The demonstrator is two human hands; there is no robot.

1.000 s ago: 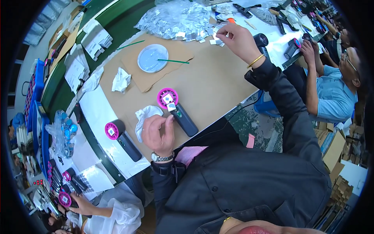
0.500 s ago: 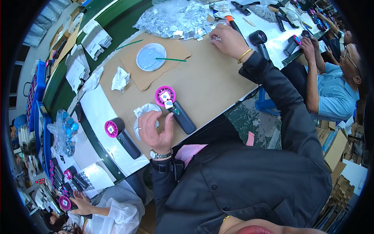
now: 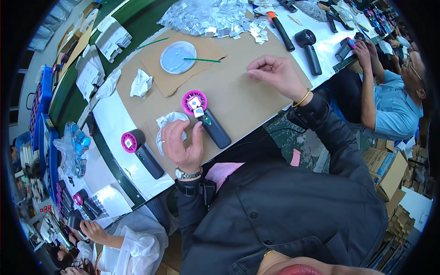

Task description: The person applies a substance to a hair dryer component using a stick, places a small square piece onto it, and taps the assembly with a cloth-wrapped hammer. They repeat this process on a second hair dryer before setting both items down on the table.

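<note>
I am resting my left hand (image 3: 181, 144) on a white cloth (image 3: 168, 123), fingers loosely curled, just beside the pink fan (image 3: 204, 117). My right hand (image 3: 275, 73) is pinching something too small to see, well apart from the fan.

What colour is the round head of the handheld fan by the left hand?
Bright pink-magenta on the handheld fan, with a dark grey handle; seen in the head view.

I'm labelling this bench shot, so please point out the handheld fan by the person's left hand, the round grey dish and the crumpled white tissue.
handheld fan (image 3: 194, 101): head view, on its pink round head.
round grey dish (image 3: 177, 57): head view, on its flat middle.
crumpled white tissue (image 3: 140, 84): head view, on its centre folds.
</note>
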